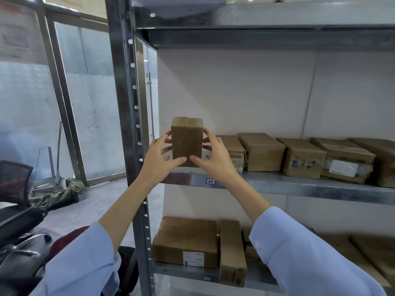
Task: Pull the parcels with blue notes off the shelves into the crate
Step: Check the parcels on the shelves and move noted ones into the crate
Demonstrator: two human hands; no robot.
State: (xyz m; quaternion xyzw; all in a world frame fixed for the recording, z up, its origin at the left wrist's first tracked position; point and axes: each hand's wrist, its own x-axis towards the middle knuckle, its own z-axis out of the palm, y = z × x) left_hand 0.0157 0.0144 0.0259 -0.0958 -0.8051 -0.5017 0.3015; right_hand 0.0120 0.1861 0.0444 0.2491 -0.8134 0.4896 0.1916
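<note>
You hold a small cardboard parcel (187, 144) upright between both hands at the left end of the middle shelf (277, 185), a dull grey sheet-metal board. Your left hand (159, 161) curls its spread fingers round the box's left side, with the thumb pressed at the lower front edge. Your right hand (215, 159) grips the right side the same way, the two thumb tips nearly meeting. The parcel is a tall brown block with a smooth front and a strip of glossy tape down the middle. Whether its base touches the shelf cannot be told. To its right on that shelf lies a row of flatter brown cartons (263, 151), creased and taped, one bearing a white label (343, 168). Below the shelf sit a broad flat carton (186, 240) and a narrow carton (232, 253) on end.
</note>
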